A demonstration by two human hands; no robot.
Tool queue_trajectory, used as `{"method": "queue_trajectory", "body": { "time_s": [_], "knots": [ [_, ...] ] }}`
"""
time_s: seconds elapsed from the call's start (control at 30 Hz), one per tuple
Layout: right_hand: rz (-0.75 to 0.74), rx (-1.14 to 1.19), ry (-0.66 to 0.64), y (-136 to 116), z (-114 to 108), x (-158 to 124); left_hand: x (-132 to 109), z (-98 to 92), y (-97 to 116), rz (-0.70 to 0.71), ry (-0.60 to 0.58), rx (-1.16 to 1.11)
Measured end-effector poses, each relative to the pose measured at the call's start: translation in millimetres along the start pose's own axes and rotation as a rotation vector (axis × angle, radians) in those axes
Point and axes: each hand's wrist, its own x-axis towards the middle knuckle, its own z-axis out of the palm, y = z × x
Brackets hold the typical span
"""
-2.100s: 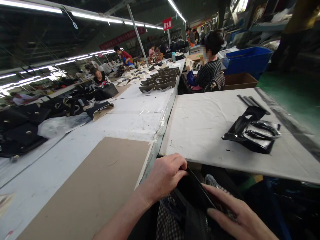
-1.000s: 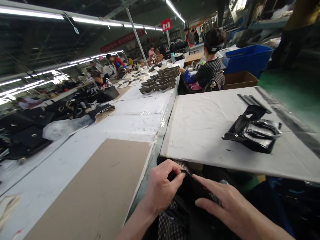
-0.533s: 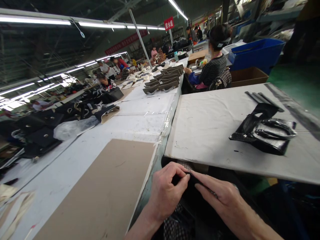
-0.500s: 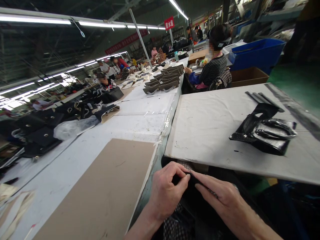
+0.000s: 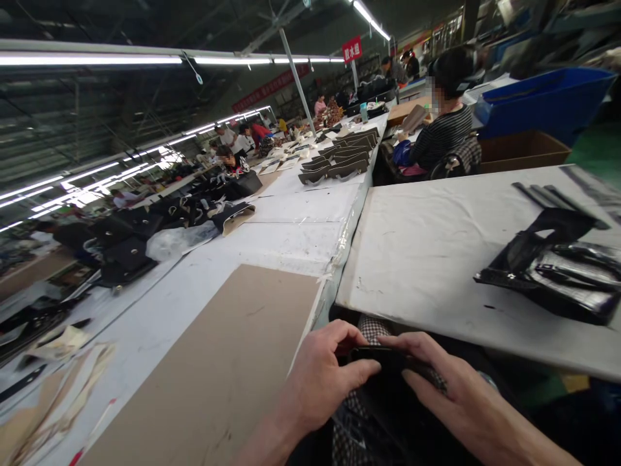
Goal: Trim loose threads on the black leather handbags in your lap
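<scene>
A dark, flat piece of material lies between both hands above my lap; its full shape is lost against the black clothing below. My left hand pinches its left end between thumb and fingers. On the right end, my right hand grips the edge, with the thumb below and the fingers along the top. Checkered cloth shows behind and beneath the hands. Close on the left is a beige board on the long white table.
On the right-hand white table lies a black bag beside several dark strips. Grey-brown folded pieces stand in rows farther back. A person sits near a blue bin. Black bags line the left side.
The view has swung left, so the surroundings shift right. My hands have moved slightly apart along the dark piece, and its top edge shows more. The seated person now holds up a brownish piece.
</scene>
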Motion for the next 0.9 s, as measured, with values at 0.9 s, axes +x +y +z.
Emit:
{"method": "queue_trajectory", "body": {
  "time_s": [0.9],
  "knots": [
    [0.112, 0.276, -0.031, 1, -4, 29, 18, 5.5, -34, -0.189, -0.212, -0.676]
  ]
}}
